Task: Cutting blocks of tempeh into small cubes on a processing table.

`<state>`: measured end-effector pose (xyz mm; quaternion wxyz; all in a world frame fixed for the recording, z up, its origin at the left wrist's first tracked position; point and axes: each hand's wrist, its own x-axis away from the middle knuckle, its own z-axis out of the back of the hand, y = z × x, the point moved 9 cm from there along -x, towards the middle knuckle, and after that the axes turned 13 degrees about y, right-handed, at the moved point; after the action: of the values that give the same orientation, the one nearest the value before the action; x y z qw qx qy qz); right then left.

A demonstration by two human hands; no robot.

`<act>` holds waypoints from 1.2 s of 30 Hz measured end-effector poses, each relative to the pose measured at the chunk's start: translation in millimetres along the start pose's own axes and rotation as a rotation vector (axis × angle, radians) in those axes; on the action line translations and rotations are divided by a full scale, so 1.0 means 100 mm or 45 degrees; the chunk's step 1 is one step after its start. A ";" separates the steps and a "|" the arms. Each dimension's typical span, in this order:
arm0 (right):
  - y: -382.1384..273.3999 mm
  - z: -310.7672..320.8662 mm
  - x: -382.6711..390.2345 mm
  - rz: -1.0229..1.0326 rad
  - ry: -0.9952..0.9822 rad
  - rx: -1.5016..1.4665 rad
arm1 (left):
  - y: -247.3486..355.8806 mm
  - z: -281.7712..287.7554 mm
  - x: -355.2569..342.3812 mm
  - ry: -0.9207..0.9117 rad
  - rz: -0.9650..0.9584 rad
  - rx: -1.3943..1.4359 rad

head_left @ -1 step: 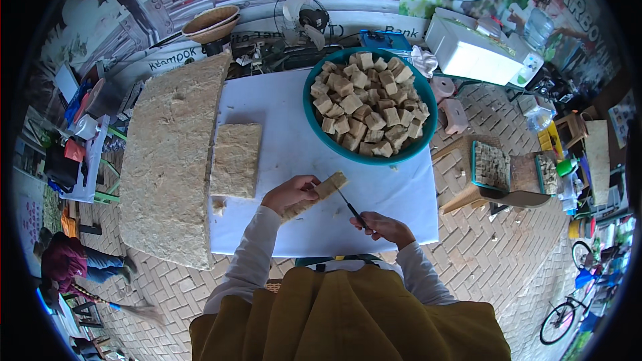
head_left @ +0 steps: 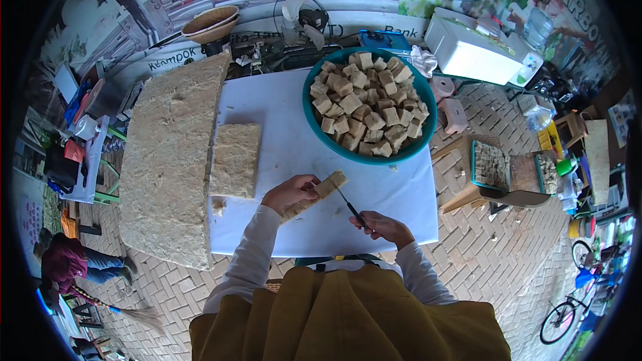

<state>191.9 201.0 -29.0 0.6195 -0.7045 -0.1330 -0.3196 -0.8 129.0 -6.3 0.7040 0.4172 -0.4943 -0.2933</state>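
Head view: the left hand [head_left: 292, 194] has its fingers closed around a tan strip [head_left: 330, 184], held over the white table [head_left: 284, 120]. The right hand [head_left: 386, 227] grips a black-handled knife [head_left: 359, 218], blade tip right by the strip's edge (can't tell if it's actually biting in). Beyond them sits a teal basin [head_left: 374, 160] heaped with tan cubes [head_left: 364, 101], and a squarish slab [head_left: 235, 160] lies off to the left.
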 end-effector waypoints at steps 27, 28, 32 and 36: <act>-0.03 -0.10 -0.10 -0.076 0.208 0.111 | 0.11 -0.07 -0.23 0.118 -0.224 -0.255; -0.03 -0.12 -0.11 -0.072 0.207 0.122 | 0.09 -0.07 -0.24 0.120 -0.224 -0.254; -0.09 -0.09 -0.11 -0.004 0.319 0.191 | 0.05 -0.04 -0.27 0.171 -0.219 -0.215; -0.03 -0.08 -0.11 -0.028 0.364 0.225 | 0.01 -0.03 -0.28 0.188 -0.248 -0.262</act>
<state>179.4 195.8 -32.6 0.6882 -0.5930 -0.0788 -0.4105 -7.5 154.1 -18.4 0.7457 0.4092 -0.3659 -0.3776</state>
